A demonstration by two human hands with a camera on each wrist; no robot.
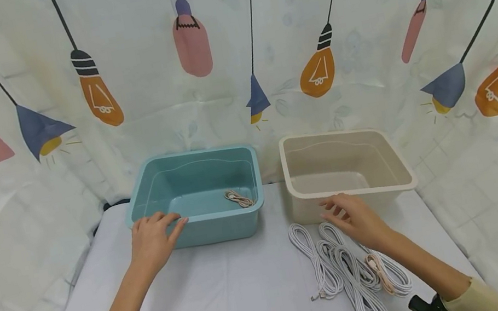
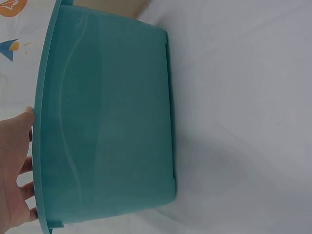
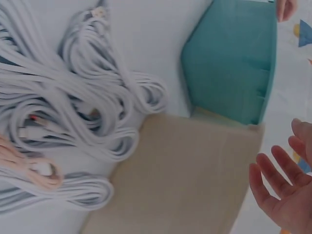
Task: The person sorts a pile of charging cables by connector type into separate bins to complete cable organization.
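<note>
Two rectangular plastic tubs stand side by side at the back of the surface (image 1: pixel 233 291), which is covered with a smooth pale cloth: a teal tub (image 1: pixel 196 195) and a beige tub (image 1: pixel 346 169), both thin-walled with rolled rims and rounded corners. The left hand (image 1: pixel 154 239) rests on the teal tub's near rim, fingers straight and lying over the edge, holding nothing. The right hand (image 1: pixel 352 218) hovers spread and relaxed just in front of the beige tub, above the white cables (image 1: pixel 343 266), gripping none of them. These cables lie in loose overlapping loops, glossy and flexible, with a pink cable (image 1: pixel 379 271) threaded among them; one small coiled cable (image 1: pixel 239 199) already lies on the teal tub's floor. Risk: the loops are intermingled, so lifting one could drag neighbours along or snag a plug. The light tubs may slide on the cloth if pushed at the rim. Whether the pink cable is knotted with the white ones cannot be told, the wrist view being blurred.
</note>
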